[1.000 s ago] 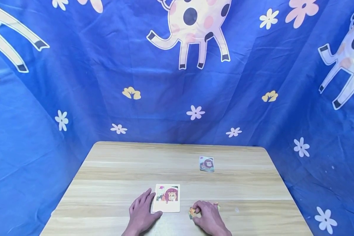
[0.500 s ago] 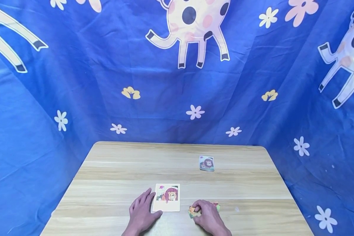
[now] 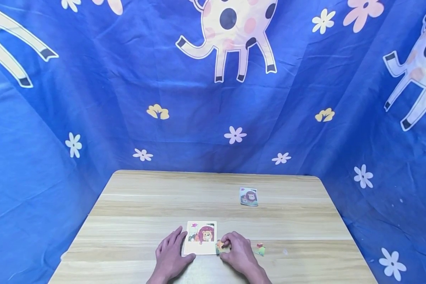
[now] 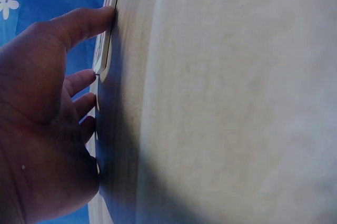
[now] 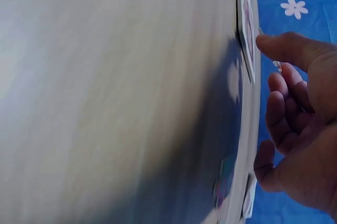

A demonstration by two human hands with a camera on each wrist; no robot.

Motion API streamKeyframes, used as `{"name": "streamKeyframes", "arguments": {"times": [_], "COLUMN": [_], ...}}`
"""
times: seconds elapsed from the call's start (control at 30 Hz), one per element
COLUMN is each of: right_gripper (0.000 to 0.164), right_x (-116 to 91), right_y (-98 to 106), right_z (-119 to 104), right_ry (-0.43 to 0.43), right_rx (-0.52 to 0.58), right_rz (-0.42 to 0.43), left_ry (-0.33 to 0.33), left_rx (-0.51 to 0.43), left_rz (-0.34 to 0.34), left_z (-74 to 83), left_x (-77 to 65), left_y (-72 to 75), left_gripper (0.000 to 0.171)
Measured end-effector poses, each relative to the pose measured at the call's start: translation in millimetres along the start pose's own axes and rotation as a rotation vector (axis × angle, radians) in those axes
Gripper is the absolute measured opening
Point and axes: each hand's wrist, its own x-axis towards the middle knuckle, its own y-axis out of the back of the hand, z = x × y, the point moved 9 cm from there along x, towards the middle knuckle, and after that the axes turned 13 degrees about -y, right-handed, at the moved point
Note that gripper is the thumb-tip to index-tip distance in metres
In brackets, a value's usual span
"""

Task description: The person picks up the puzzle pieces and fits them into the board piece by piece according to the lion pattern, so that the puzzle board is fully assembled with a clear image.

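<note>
A jigsaw board [image 3: 198,248] with a pale frame lies on the table, its upper part filled with a lion picture and its lower strip bare. My left hand [image 3: 171,254] rests along its left side; in the left wrist view, the thumb [image 4: 95,23] touches the board's edge and the other fingertips are down by the tabletop. My right hand [image 3: 238,252] pinches a jigsaw piece [image 3: 219,245], coloured orange and green, beside the board's lower right edge. Fingers partly cover that piece. Just right of this hand lies another jigsaw piece [image 3: 260,250], green with red.
Farther back on the table [image 3: 145,197] lies a small lion picture card [image 3: 248,197] with a slightly lifted edge. A blue printed curtain [image 3: 195,130] encloses the table at the back and sides.
My right hand has moved left and slightly away from me with the pinched jigsaw piece, up to the board's edge. More of the other piece shows. The left hand stays put.
</note>
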Motion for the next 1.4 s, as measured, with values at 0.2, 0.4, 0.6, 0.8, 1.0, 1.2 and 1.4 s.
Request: {"name": "streamKeyframes", "arguments": {"times": [0.2, 0.4, 0.6, 0.8, 1.0, 1.2, 1.4], "right_gripper": [0.036, 0.036, 0.038, 0.039, 0.038, 0.037, 0.036], "right_x": [5.1, 7.6, 10.0, 10.8, 11.4, 11.5, 11.9], "right_y": [-10.4, -20.6, -28.2, -36.5, -44.1, -50.4, -53.6], "right_z": [-13.6, -23.5, -33.4, -43.2, -53.8, -61.2, -65.3], "right_ry": [-0.010, -0.009, -0.009, 0.012, 0.031, 0.042, 0.043], "right_rx": [0.003, 0.006, -0.016, -0.053, -0.100, -0.117, -0.131], "right_rz": [-0.025, -0.023, -0.012, -0.028, -0.039, -0.056, -0.064], "left_ry": [-0.001, -0.004, -0.006, -0.006, 0.003, 0.004, 0.006], "left_rx": [-0.001, -0.008, -0.016, -0.016, -0.017, -0.027, -0.024], "left_rz": [0.010, 0.007, 0.008, 0.006, -0.001, 0.002, 0.006], "left_z": [0.3, 1.6, 3.1, 2.1, 0.5, 1.4, 0.5], "left_x": [-0.2, -0.3, 0.2, 1.0, 0.3, 0.3, 0.2], "left_y": [1.9, 3.2, 4.0, 2.8, 1.8, 1.6, 1.9], "left_gripper": [0.081, 0.078, 0.073, 0.072, 0.072, 0.071, 0.071]}}
